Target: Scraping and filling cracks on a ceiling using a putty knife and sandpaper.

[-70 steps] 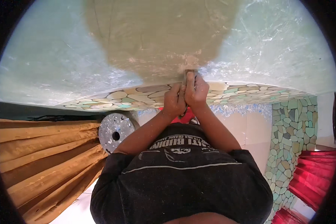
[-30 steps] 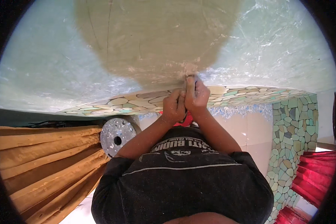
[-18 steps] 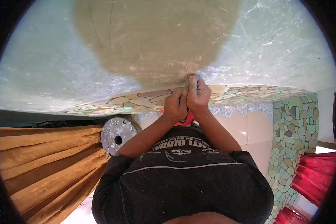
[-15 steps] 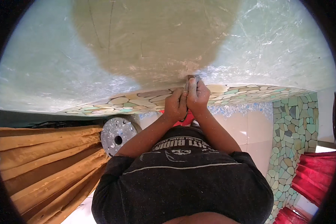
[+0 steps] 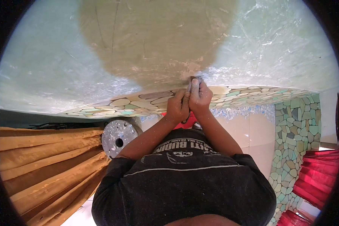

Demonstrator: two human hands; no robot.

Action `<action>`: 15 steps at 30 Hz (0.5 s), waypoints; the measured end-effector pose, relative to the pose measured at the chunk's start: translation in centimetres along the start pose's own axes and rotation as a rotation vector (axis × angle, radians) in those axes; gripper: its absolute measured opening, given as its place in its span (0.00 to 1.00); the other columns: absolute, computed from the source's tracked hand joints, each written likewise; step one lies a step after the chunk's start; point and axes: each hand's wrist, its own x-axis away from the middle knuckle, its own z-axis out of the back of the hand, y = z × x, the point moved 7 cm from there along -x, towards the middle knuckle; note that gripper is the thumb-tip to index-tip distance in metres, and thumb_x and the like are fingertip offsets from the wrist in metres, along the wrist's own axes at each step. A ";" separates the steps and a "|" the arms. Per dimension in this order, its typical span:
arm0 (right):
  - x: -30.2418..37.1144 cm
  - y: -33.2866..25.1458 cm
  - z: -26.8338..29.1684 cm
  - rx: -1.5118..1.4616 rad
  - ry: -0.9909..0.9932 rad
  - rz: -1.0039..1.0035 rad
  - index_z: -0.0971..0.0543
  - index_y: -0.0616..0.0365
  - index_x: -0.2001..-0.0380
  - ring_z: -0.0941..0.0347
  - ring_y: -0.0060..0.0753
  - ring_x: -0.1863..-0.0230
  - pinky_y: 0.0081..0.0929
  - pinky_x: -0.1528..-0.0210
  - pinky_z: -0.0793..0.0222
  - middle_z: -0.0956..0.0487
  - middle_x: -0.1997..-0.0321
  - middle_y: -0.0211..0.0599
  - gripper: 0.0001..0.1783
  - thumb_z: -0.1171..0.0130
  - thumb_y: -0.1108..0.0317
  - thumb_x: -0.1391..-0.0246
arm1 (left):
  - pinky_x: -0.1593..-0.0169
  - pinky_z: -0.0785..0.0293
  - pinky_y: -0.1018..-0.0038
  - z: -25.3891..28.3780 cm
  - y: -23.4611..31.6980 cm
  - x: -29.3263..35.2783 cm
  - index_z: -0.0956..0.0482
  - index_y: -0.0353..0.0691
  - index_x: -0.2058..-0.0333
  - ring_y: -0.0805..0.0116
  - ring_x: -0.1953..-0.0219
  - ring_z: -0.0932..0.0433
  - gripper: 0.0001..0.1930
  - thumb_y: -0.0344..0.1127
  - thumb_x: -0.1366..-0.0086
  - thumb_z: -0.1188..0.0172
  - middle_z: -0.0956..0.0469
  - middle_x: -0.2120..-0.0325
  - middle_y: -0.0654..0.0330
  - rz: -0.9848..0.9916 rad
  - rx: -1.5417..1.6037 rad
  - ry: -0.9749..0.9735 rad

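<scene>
Flat tool: a small, dark, thin-edged tool (image 5: 198, 78) at the middle of the wall's lower edge, its visible end pointing toward the wall; whether it touches is too small to tell.
Tool and fingers: the end juts just past the right thumb tip, which lies along it; a greyish part runs down between the hands, and the rest is hidden in the grip.
Right hand: the right hand (image 5: 200, 98) is closed tightly on the tool, thumb on top, fingers curled and dusted pale.
Left hand: the left hand (image 5: 177, 106), just lower and touching the right, is also curled closed on the tool's lower part.
Wall: a pale green, scuffed wall (image 5: 271, 56) spreads up and to both sides of the tool, with a large brownish patch (image 5: 158, 37) above the hands.
Wall's lower edge: a band of rounded stones (image 5: 139, 101) runs along it, behind the wrists.
Floor: beige tiles (image 5: 261, 128) right of the forearms, with blue and white flakes (image 5: 248, 110) along the wall side.
Left side: a speckled grey disc (image 5: 116, 132) with a dark hole, near the left forearm; orange curtain (image 5: 45, 158) beyond.
Right side: a green stone strip (image 5: 292, 139), then red cloth (image 5: 318, 177).
</scene>
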 end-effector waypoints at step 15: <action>0.3 1.2 0.2 -0.029 -0.044 -0.036 0.21 0.65 0.66 0.26 0.32 0.79 0.30 0.73 0.30 0.24 0.80 0.44 0.13 0.49 0.66 0.36 | 0.74 0.33 0.57 -0.2 0.5 0.3 0.29 0.36 0.69 0.38 0.76 0.26 0.08 0.33 0.31 0.50 0.28 0.80 0.42 -0.041 0.022 0.053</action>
